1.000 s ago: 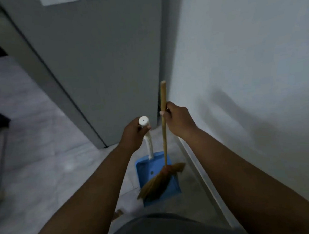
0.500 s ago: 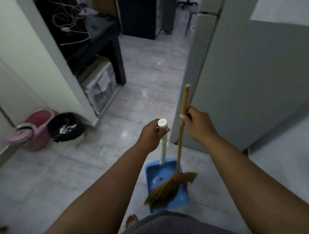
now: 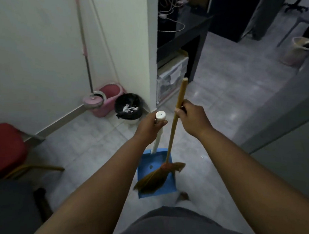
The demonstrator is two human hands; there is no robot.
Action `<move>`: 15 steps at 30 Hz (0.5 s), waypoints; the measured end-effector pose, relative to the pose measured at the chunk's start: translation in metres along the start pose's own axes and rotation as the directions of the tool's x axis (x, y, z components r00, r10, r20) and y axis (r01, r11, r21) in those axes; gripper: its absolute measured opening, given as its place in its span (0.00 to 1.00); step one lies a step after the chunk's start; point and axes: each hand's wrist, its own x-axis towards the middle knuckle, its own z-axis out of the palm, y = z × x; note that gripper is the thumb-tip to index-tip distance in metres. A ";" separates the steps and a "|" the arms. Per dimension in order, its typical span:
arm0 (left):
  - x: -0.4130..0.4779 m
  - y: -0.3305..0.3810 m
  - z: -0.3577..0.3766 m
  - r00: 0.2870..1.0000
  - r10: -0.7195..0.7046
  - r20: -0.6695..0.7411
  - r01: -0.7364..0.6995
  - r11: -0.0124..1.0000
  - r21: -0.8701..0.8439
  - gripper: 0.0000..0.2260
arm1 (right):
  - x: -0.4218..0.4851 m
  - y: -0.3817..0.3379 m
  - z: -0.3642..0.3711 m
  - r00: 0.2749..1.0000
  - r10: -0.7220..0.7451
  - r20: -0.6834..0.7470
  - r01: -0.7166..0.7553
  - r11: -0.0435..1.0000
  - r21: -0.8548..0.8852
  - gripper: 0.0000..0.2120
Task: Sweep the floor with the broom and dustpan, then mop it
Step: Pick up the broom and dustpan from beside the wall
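Note:
My left hand [image 3: 149,124] grips the white upright handle of a blue dustpan [image 3: 149,164], which hangs low over the pale tiled floor [image 3: 90,145]. My right hand [image 3: 193,117] holds the wooden stick of a broom [image 3: 173,132]; its brown bristles lie across the dustpan's tray. A mop [image 3: 86,54] with a pink-and-grey handle leans on the wall, its head sitting in a pink mop bucket [image 3: 108,100] in the corner.
A black-lined waste bin [image 3: 128,106] with paper scraps stands beside the bucket, by a white wall corner [image 3: 151,49]. A red chair [image 3: 3,145] is at the left. A black desk with cables and a plastic drawer box [image 3: 172,80] stand behind. A grey door [image 3: 287,144] is on the right.
My view has turned left, from the door and wall to the corner with the mop, bucket and bin. Both hands keep the same hold on dustpan and broom.

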 end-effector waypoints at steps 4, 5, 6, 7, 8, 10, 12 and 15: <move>0.015 -0.034 -0.047 0.991 -0.064 -0.121 0.063 0.998 -0.016 0.08 | 0.053 -0.028 0.047 0.991 -0.094 0.099 0.094 0.996 0.011 0.06; 0.019 -0.041 -0.058 0.986 -0.088 -0.144 0.084 0.996 -0.032 0.08 | 0.066 -0.034 0.057 0.985 -0.114 0.125 0.113 0.993 0.014 0.05; 0.024 -0.048 -0.070 0.979 -0.118 -0.165 0.110 0.992 -0.054 0.09 | 0.081 -0.041 0.069 0.979 -0.135 0.153 0.134 0.991 0.022 0.05; 0.029 -0.056 -0.083 0.971 -0.150 -0.187 0.137 0.988 -0.077 0.09 | 0.097 -0.048 0.082 0.970 -0.159 0.185 0.156 0.987 0.032 0.05; 0.035 -0.063 -0.096 0.962 -0.179 -0.207 0.163 0.982 -0.094 0.09 | 0.113 -0.055 0.094 0.959 -0.189 0.213 0.185 0.982 0.042 0.05; 0.050 -0.074 -0.122 0.935 -0.244 -0.257 0.218 0.968 -0.124 0.09 | 0.144 -0.068 0.115 0.935 -0.243 0.260 0.235 0.970 0.061 0.04; 0.065 -0.081 -0.145 0.905 -0.296 -0.306 0.262 0.954 -0.149 0.08 | 0.176 -0.083 0.134 0.908 -0.280 0.311 0.267 0.960 0.085 0.05; 0.085 -0.089 -0.174 0.864 -0.356 -0.357 0.325 0.934 -0.146 0.08 | 0.219 -0.104 0.157 0.863 -0.328 0.385 0.308 0.944 0.114 0.05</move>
